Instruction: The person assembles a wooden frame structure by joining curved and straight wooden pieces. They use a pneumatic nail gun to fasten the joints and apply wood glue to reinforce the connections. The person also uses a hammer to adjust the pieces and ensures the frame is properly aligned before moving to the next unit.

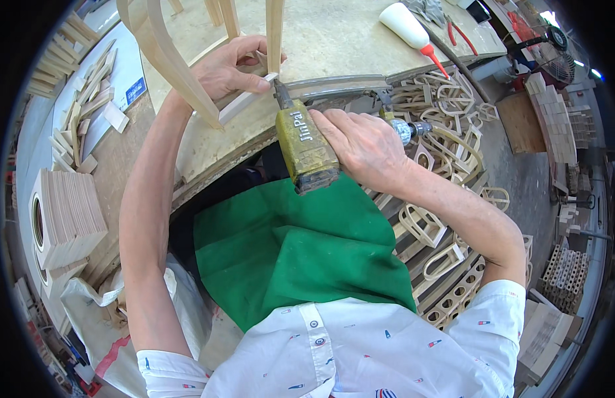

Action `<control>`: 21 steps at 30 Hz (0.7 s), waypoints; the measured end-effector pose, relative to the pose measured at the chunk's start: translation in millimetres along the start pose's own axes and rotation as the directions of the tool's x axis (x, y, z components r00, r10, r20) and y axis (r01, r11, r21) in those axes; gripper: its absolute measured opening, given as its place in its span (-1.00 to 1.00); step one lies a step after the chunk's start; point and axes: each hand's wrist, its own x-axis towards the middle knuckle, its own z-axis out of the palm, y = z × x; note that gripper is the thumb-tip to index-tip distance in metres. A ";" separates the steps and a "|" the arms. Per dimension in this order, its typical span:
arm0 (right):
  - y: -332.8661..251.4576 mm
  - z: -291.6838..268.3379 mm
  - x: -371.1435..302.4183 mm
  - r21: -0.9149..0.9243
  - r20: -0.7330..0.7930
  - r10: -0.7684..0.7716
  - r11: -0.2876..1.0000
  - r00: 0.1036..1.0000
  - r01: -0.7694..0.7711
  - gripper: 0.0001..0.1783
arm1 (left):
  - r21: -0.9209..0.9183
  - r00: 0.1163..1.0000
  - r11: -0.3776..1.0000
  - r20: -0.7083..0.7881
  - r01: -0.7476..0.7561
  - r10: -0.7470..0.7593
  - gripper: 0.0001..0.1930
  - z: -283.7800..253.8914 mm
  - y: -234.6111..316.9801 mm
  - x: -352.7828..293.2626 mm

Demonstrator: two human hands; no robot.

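A pale wooden frame with a curved leg (169, 63) and upright posts stands at the workbench's front edge. My left hand (221, 71) is closed around its lower corner, thumb pressed by a short wooden rail (244, 98). My right hand (364, 147) grips a worn olive-yellow nail gun (306, 149), whose handle is mostly hidden by the fingers. The gun's nose points away from me and meets the frame near the rail's end, beside my left thumb. Whether the nose presses on the wood I cannot tell.
On the workbench (334, 43) lie a white glue bottle (407, 30) with a red nozzle and red-handled pliers (461, 38). Wood offcuts (88, 106) and stacked panels (72, 212) stand at left. Many small wooden frames (453, 142) are heaped at right. A green apron (307, 245) covers my lap.
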 end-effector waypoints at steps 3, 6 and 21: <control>-1.7 0.9 0.8 -0.003 -0.004 0.010 1.000 1.000 -0.010 -0.52 | 0.032 1.000 0.999 -0.005 0.002 -0.002 -0.40 -2.7 0.1 -0.8; -2.1 -1.4 1.2 -0.008 -0.006 0.010 1.000 1.000 -0.010 -0.53 | 0.015 1.000 1.000 -0.003 0.015 -0.015 -0.39 -2.2 4.4 -0.9; -5.7 0.3 2.0 -0.012 0.025 0.031 0.999 0.999 -0.031 -0.56 | -0.018 1.000 1.000 0.003 0.016 -0.016 -0.39 -1.2 2.7 0.1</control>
